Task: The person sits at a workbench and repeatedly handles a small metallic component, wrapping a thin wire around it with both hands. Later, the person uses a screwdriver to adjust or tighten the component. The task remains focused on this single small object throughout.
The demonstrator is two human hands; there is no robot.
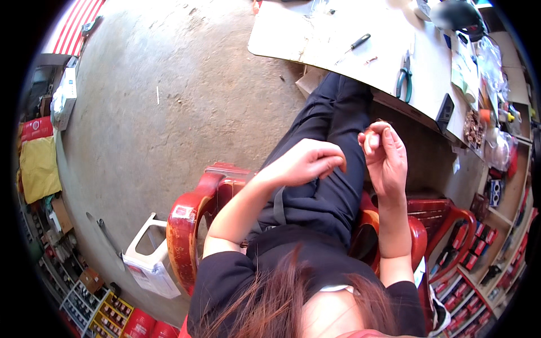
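Above my lap, my left hand (316,161) is closed, its thumb pressed to curled fingers. Whatever they may hold is hidden. To its right, my right hand (387,158) is raised palm up, with thumb and fingertips pinched together. A tiny thin dark strand shows at those fingertips, too small to name. The hands are apart, short of the edge of a white table (315,39). On that table lie a screwdriver (359,41) with a dark handle, a small red piece (370,60) and pliers (404,79) with teal handles.
A black phone-like object (445,112) stands at the table's right edge, near plastic bags (491,67). I sit in a red wooden armchair (185,225). A white plastic stool (147,239) is at left. Shelves with red boxes (479,242) line the right.
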